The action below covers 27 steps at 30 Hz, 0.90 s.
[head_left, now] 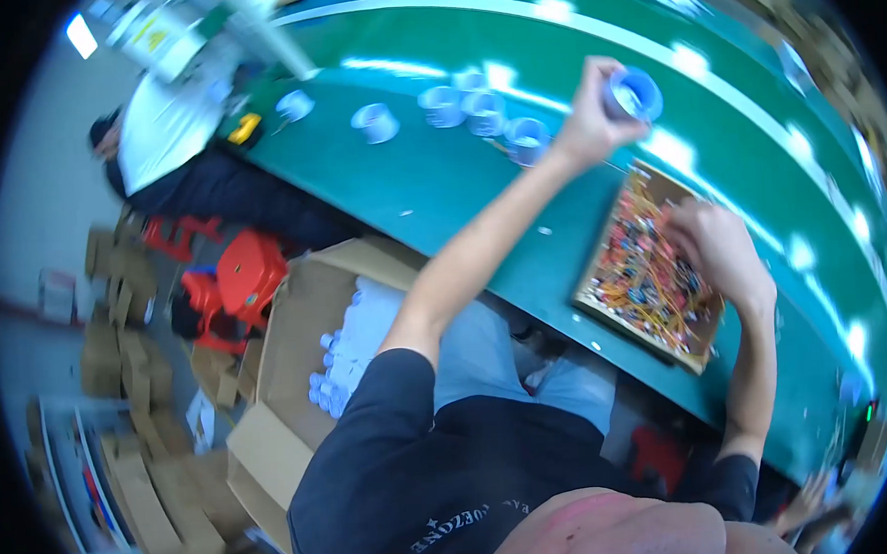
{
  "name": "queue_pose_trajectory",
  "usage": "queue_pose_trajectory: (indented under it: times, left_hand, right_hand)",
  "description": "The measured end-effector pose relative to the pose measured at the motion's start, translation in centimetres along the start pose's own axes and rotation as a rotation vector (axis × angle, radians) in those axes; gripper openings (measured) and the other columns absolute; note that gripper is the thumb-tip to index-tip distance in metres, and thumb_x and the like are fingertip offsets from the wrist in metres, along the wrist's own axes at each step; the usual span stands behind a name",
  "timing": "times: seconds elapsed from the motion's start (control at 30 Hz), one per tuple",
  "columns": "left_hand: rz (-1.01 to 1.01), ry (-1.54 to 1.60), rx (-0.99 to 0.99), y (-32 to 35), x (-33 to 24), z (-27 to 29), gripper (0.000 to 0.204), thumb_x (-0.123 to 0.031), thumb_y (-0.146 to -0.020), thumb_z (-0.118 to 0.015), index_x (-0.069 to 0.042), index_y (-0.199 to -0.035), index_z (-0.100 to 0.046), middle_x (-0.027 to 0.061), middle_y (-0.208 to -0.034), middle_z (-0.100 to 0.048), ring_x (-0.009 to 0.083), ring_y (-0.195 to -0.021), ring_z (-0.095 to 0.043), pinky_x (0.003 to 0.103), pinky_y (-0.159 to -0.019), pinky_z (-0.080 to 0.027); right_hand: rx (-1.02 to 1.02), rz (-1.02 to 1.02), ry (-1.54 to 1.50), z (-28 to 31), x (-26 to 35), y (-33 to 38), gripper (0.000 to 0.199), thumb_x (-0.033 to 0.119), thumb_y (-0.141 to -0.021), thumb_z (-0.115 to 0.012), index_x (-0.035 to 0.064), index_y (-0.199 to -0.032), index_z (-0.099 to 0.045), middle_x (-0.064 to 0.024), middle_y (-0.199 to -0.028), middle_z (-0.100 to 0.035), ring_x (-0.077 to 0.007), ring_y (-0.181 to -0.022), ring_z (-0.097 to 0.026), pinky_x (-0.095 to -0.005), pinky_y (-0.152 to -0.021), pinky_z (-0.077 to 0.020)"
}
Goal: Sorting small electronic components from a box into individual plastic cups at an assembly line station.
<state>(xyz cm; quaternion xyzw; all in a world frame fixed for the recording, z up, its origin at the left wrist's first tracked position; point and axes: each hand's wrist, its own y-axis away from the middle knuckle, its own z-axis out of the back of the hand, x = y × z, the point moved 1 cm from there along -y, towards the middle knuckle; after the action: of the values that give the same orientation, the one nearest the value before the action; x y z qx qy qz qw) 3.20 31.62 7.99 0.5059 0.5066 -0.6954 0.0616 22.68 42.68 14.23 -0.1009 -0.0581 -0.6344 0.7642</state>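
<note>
My left hand (pixel 589 120) is raised over the green table (pixel 440 193) and grips a small blue-and-white roll (pixel 634 94), like a tape roll, held up near the far side. My right hand (pixel 721 249) rests in a shallow brown tray (pixel 705 352) filled with a heap of small colourful parts and yellow bands (pixel 641 268), fingers curled into the pile. Whether it pinches anything is hidden. Several more blue-and-white rolls (pixel 476 109) stand on the table just left of my left hand.
An open cardboard box (pixel 297 323) with several blue-capped white pieces (pixel 343 356) sits by my left side. Another person in a white top (pixel 160 126) sits at the table's far left. A red stool (pixel 246 276) and flattened cartons (pixel 156 488) lie on the floor.
</note>
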Motion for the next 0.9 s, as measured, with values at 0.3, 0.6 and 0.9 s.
queue_pose_trajectory:
  times: [0.3,0.6,0.9]
  left_hand:
    - [0.101,0.368,0.052,0.0,3.8,-1.2,0.064,0.014,-0.067,-0.069,-0.006,-0.123,-0.045,0.0131,-0.117,-0.059,0.0265,-0.108,-0.061,0.037,-0.093,-0.051]
    - [0.090,0.328,0.242,1.3,1.1,-3.6,0.071,0.004,-0.066,-0.076,-0.007,-0.127,-0.042,0.0085,-0.126,-0.048,0.0187,-0.118,-0.049,0.033,-0.100,-0.043]
    - [0.147,0.427,0.328,1.2,-2.5,-1.8,0.056,-0.014,-0.084,-0.067,-0.007,-0.130,-0.036,0.0072,-0.119,-0.047,0.0173,-0.110,-0.050,0.030,-0.093,-0.044]
  right_hand:
    - [-0.373,-0.156,-0.509,2.2,-1.9,-0.4,0.011,0.009,-0.088,-0.059,-0.0015,-0.091,-0.063,-0.0100,-0.075,-0.054,-0.0180,-0.062,-0.053,-0.0302,-0.058,-0.0427]
    - [-0.484,-0.021,-0.166,1.5,-1.2,-0.9,0.014,0.009,-0.091,-0.058,-0.0044,-0.089,-0.062,-0.0094,-0.069,-0.047,-0.0146,-0.055,-0.049,-0.0305,-0.051,-0.0370]
    - [-0.710,-0.169,-0.117,0.6,0.2,-1.3,0.006,0.004,-0.083,-0.067,-0.0008,-0.083,-0.064,-0.0084,-0.062,-0.047,-0.0165,-0.051,-0.046,-0.0325,-0.048,-0.0347]
